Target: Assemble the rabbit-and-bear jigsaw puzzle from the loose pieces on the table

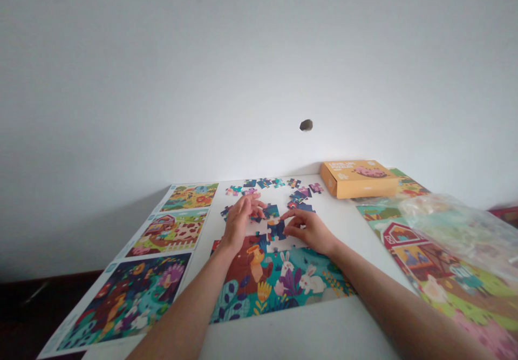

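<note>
A partly joined jigsaw puzzle with a bear and white rabbits lies flat on the table in front of me. My left hand hovers over loose pieces beyond its upper left part, fingers apart and nothing seen in them. My right hand is bent at the right edge of a dark blue and orange puzzle piece, its fingertips against that piece. Another puzzle piece, teal, lies just beyond, between both hands. My left hand partly hides some pieces.
Several loose pieces lie toward the wall. An orange puzzle box stands at the back right. Plastic wrap covers part of a farm picture sheet on the right. A sheet with three pictures lies along the left edge.
</note>
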Available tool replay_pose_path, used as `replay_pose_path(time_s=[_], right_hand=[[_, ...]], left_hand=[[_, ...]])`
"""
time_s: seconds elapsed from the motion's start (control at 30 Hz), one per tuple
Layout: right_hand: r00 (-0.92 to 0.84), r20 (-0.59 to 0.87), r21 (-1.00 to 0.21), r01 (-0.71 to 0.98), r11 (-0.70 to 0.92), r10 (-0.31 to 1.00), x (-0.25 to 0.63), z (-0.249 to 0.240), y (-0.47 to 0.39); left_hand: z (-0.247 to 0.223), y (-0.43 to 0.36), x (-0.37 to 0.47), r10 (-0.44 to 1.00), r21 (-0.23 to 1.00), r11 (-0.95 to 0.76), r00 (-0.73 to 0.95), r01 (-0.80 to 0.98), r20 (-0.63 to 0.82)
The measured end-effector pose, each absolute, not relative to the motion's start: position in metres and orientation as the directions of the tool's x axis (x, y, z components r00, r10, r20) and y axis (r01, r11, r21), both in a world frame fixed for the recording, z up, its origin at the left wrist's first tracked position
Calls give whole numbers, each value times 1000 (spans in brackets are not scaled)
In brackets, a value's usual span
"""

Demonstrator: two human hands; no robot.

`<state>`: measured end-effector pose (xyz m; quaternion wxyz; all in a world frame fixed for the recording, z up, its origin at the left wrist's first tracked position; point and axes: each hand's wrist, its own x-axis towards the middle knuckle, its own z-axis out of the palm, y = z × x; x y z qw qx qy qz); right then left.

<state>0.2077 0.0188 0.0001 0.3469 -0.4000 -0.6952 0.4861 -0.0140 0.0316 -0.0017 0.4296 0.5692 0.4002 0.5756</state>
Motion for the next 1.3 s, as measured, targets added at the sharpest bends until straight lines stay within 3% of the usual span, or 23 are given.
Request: replay_pose_path(time_s=[0.1, 0.4, 0.57, 0.83, 1.3], right_hand=[[-492, 85, -918, 300, 260, 866, 207, 0, 17], [-518, 109, -791, 471, 389, 848, 206, 0, 16], [-526, 109, -775, 486, 403, 843, 207, -1, 16], [-439, 100, -850, 429, 306, 893, 206, -1, 18], [-512, 84, -758, 524, 388, 855, 206, 1, 15]], left_hand=[[-6, 34, -15, 968, 960, -247, 10, -133, 250], [-1, 24, -7, 977, 977, -205, 70, 58, 201], [3, 22, -5, 976, 975, -210, 72, 66, 205], [1, 26, -7, 975, 976, -217, -46, 17, 217], [-3, 28, -8, 973, 971, -230, -9, 67, 231]])
